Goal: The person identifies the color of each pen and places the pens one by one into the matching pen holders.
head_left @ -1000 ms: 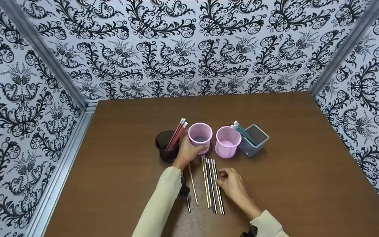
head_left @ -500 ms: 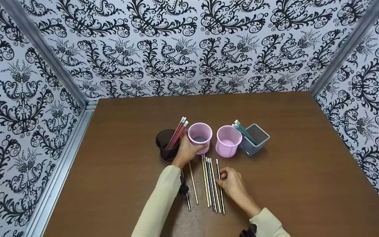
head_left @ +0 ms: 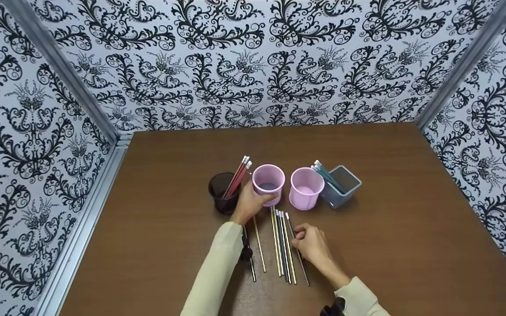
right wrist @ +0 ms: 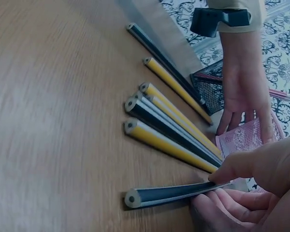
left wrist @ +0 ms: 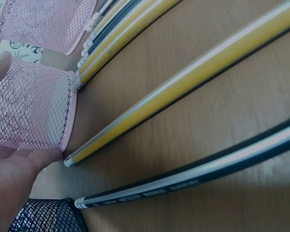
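My left hand (head_left: 250,201) grips the left pink mesh cup (head_left: 269,180) by its side, fingers behind it and thumb across the front. In the right wrist view, my right hand (right wrist: 261,193) pinches a black-and-silver pencil (right wrist: 171,193) between thumb and fingers. That pencil lies slightly apart, to the right of a row of several yellow and black pencils (head_left: 283,250). Left of the row, below my left hand, lie a separate yellow pencil (left wrist: 174,89) and a black pencil (left wrist: 193,174), both with their eraser ends toward the cups.
A black mesh cup (head_left: 223,204) holding several red pencils (head_left: 238,177) stands left of my left hand. Right of the gripped cup stand a second pink mesh cup (head_left: 304,199) and a grey square holder (head_left: 343,199) with several green pencils (head_left: 328,176). Patterned walls (head_left: 253,66) enclose the brown table (head_left: 389,219).
The rightmost black pencil has come away from the row, its near end swinging right, with my right hand at it. My left hand has stayed on the pink cup.
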The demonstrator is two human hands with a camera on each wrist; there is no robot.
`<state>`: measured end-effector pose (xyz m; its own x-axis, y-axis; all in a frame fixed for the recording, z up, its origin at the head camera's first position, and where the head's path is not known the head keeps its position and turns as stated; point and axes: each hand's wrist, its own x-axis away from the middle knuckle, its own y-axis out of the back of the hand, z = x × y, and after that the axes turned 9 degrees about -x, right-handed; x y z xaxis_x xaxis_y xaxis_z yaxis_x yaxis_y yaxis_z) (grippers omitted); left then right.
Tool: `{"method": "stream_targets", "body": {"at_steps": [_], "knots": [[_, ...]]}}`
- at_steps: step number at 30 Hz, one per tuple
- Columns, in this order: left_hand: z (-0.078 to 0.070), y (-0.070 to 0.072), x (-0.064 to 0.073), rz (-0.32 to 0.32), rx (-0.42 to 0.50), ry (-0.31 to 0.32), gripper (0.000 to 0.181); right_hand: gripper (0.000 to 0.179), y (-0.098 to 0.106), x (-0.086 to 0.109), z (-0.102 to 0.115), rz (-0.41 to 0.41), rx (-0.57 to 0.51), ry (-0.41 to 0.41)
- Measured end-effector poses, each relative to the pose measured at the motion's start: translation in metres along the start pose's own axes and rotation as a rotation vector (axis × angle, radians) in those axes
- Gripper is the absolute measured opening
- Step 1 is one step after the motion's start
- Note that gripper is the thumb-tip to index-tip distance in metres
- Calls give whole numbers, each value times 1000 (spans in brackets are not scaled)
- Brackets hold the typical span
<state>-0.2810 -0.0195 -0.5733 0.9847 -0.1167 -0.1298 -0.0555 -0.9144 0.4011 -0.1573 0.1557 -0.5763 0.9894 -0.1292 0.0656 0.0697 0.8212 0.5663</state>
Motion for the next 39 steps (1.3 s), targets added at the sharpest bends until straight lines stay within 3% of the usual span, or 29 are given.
{"method": "stream_targets", "body": {"at_steps": [7,17,26,34,39], "knots": [[0,-1,-2,0,22,-15,73,29,10,-2,18,-13,-97,6],[-1,0,0,4,37,-20,72,24,35,-20,51,-86,-247,83],[3,-1,0,-23,-4,-25,73,22,47,-38,82,-121,-378,195],[6,-4,1,-15,31,-33,74,23,47,-59,108,-182,-473,372],[6,-5,0,-26,39,-38,72,23,43,-73,119,-239,-519,387]]}}
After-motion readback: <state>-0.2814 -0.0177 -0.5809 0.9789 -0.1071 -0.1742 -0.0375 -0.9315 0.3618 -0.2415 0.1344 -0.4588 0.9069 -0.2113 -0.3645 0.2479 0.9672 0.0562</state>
